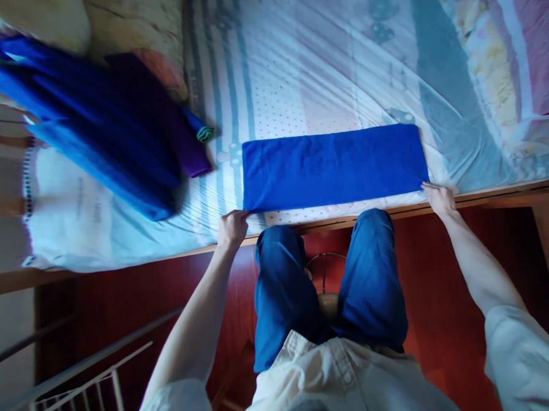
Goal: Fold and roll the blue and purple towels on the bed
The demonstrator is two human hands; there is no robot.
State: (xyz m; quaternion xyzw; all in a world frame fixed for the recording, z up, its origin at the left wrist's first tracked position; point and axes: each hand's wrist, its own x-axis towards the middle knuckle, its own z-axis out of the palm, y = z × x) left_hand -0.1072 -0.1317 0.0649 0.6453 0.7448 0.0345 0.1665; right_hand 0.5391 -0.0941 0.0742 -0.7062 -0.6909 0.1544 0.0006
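A blue cloth (332, 165), folded into a long flat rectangle, lies near the front edge of the bed (292, 100). My left hand (233, 228) pinches its near left corner. At the opposite end, my right hand (440, 198) grips the near right corner between closed fingers. The cloth looks mostly smooth, with slight creases, and its long side runs roughly parallel to the bed edge.
Folded blue cloths (100, 129) and a purple cloth (191, 154) are piled on the left. Pillows (137, 35) stand behind them; more bedding (501, 65) lies at right. A metal rack (77, 394) stands lower left. My knees touch or nearly touch the wooden bed rail (495, 197).
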